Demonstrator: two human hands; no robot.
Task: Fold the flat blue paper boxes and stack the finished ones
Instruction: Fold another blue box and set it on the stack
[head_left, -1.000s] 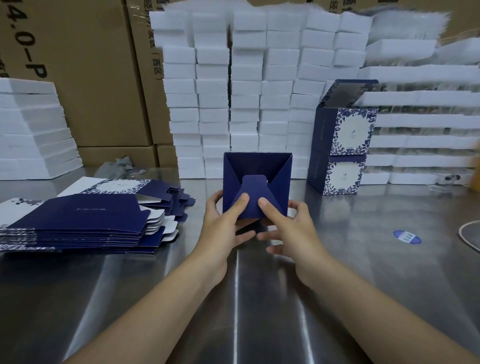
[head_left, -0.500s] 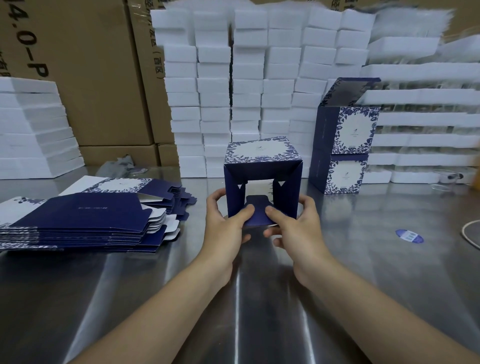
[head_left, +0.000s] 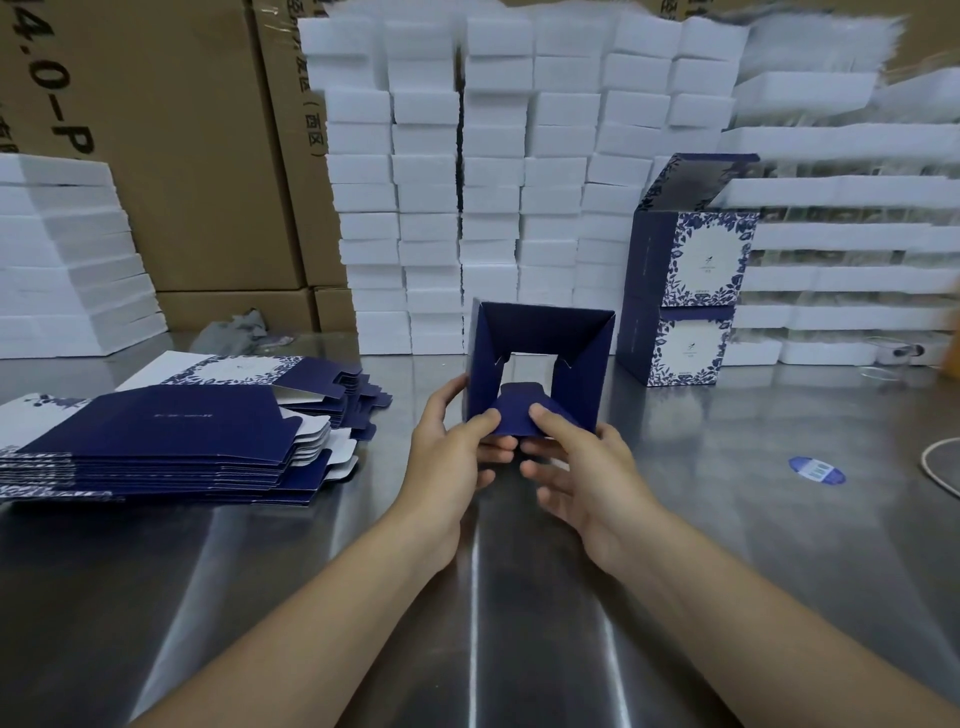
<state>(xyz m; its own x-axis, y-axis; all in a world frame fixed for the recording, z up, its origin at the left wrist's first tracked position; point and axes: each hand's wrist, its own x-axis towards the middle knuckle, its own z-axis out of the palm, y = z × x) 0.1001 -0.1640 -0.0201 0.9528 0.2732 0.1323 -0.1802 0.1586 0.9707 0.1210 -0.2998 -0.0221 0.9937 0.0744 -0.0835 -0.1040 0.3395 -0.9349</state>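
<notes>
A half-folded dark blue paper box (head_left: 540, 335) stands in the middle of the steel table, its end facing me with the bottom flaps partly folded in. My left hand (head_left: 452, 447) grips its left lower edge, thumb pressing the lower flap. My right hand (head_left: 576, 457) holds the right lower edge, thumb on the same flap. A pile of flat blue boxes (head_left: 171, 436) lies at the left. Two finished boxes (head_left: 685, 296) are stacked at the back right, the upper one with its lid open.
Stacks of white foam blocks (head_left: 493, 208) line the back of the table (head_left: 519, 597), with more at the left (head_left: 62, 249) and right. Brown cartons (head_left: 197, 156) stand behind. A blue oval sticker (head_left: 816, 470) and a cord (head_left: 937, 462) lie at the right.
The box has tipped up from showing its folded underside, then back a little so its printed top is hidden. Both thumbs stay on the lower flap.
</notes>
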